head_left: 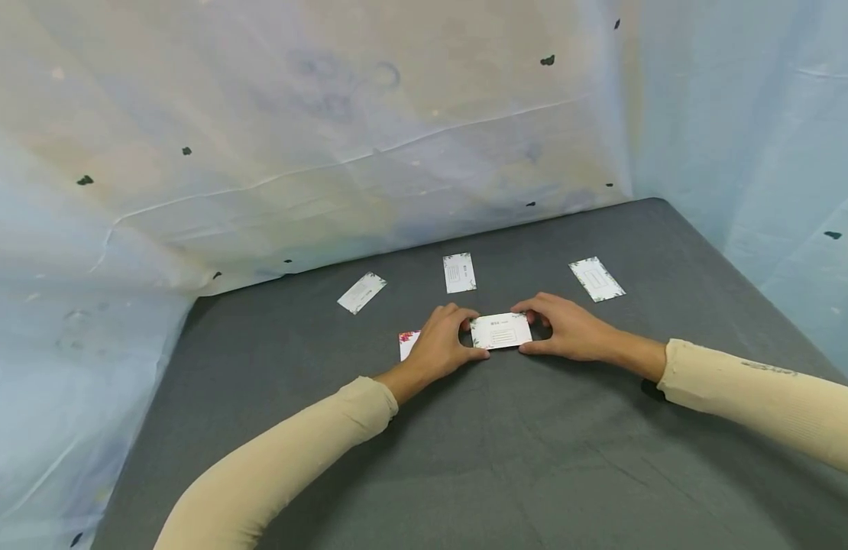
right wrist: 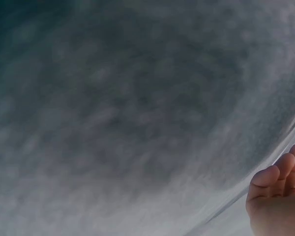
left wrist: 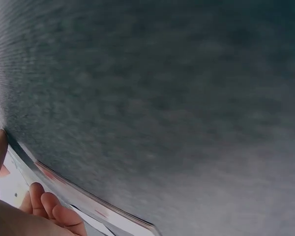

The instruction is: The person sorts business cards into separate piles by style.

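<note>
- left hand pinches the left end of a white card, and right hand pinches its right end.
- this card is between both hands; handling it seems unfinished, as it is not yet released.
- left-side card, middle card and right-side card lie apart on the grey table, untouched.
- red-cornered card is partly hidden by the left hand.
- both arms reach forward, converging.
</note>
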Action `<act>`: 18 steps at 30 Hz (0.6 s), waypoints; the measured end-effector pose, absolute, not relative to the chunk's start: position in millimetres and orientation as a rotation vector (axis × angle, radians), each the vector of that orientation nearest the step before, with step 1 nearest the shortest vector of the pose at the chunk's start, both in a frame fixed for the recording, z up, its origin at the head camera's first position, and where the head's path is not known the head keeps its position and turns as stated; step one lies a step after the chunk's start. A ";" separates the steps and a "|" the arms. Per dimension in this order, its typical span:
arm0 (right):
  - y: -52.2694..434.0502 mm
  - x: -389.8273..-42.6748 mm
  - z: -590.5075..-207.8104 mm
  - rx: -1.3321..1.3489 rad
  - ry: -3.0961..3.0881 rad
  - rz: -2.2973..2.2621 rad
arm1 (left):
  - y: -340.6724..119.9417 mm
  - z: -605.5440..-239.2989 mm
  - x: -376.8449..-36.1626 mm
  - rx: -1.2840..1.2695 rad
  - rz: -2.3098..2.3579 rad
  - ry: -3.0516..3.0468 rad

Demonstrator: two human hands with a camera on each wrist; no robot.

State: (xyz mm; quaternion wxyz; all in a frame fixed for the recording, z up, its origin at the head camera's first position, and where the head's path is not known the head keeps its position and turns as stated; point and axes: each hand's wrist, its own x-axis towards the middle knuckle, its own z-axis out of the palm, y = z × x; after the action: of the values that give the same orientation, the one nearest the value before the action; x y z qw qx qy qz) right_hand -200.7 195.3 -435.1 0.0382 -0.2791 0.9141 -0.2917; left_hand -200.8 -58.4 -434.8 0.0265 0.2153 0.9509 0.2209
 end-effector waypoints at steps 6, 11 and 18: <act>188.5 -203.8 -435.5 -0.892 2.772 -0.890 | -66.9 -437.1 -200.2 0.711 0.629 2.978; 186.5 -207.0 -435.5 -0.907 2.765 -0.863 | -69.8 -438.7 -200.8 0.737 0.593 3.019; 185.0 -213.8 -437.0 -0.911 2.760 -0.837 | -71.7 -437.8 -203.4 0.702 0.576 3.014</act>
State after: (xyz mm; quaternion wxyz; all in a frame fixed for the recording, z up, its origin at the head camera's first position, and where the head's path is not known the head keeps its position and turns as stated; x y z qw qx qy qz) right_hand -213.8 185.0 -437.0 0.0585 -0.3006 0.9110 -0.2762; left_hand -203.4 -71.7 -437.8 -0.0030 0.2230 0.9575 0.1831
